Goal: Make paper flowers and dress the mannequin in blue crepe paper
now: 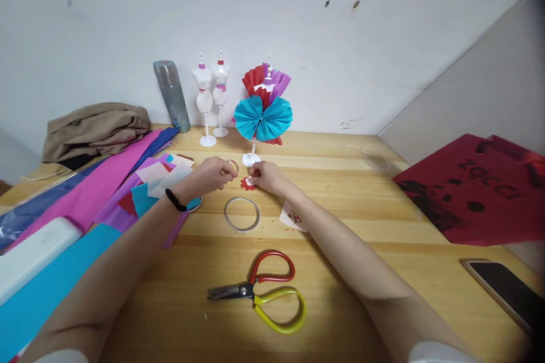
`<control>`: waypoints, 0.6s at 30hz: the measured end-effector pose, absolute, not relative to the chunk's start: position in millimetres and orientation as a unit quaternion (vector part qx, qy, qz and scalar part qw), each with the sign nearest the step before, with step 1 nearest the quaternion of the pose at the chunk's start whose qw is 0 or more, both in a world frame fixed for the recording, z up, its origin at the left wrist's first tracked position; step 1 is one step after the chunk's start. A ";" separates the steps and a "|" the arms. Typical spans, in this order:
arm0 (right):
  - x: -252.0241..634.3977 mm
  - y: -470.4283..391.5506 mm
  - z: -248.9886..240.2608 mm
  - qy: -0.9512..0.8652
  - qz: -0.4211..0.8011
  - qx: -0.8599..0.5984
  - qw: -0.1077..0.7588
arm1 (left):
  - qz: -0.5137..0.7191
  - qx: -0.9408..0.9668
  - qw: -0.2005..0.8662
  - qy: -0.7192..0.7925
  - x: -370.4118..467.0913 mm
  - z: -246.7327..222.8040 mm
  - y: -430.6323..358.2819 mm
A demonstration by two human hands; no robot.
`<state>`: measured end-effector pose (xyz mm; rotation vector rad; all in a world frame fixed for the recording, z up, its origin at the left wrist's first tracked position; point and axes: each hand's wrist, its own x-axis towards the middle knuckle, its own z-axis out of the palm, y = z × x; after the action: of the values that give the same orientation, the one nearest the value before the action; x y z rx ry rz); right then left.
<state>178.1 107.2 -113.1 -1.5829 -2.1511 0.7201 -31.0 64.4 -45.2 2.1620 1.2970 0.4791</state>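
Observation:
My left hand [215, 173] is closed in a pinch beside a small ring [232, 165], partly hidden by the fingers; what the fingertips hold is too small to name. My right hand [266, 176] has its fingers pressed together at a small red flower-shaped piece [247, 184] with a white centre, on the wooden table. Just behind the hands stands a small mannequin [251, 159] dressed in folded red, purple and blue paper [264, 118]. A thin roll of tape [242, 229] lies in front of my hands, and scissors with red and yellow handles [281, 294] are nearer me.
Two bare white mannequins [204, 101] and a leaning flask [172, 96] stand at the back left. Coloured paper [106, 181], brown cloth [96, 127] and a white case [36, 255] lie left. A red bag [477, 193] and a phone [506, 292] are right.

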 end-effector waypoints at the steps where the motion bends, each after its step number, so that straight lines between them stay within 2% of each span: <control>1: 177.7 106.9 -113.1 -0.760 0.263 -0.563 0.190 | 0.179 0.796 0.301 0.494 -28.8 -42.5 65.8; 8: 180.0 103.8 -111.3 -0.709 0.362 -0.541 0.271 | 0.205 0.750 0.360 0.515 -13.1 -25.8 77.5; 13: 179.8 97.3 -103.4 -0.652 0.446 -0.506 0.347 | 0.225 0.723 0.386 0.526 -7.3 -33.7 81.4; 18: 176.2 91.6 -95.8 -0.609 0.499 -0.477 0.390 | 0.211 0.670 0.464 0.540 -7.6 -43.1 79.3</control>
<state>176.2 91.6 -95.8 -1.2118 -1.5480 1.2681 -7.6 79.3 -43.1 1.6457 1.3282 0.5180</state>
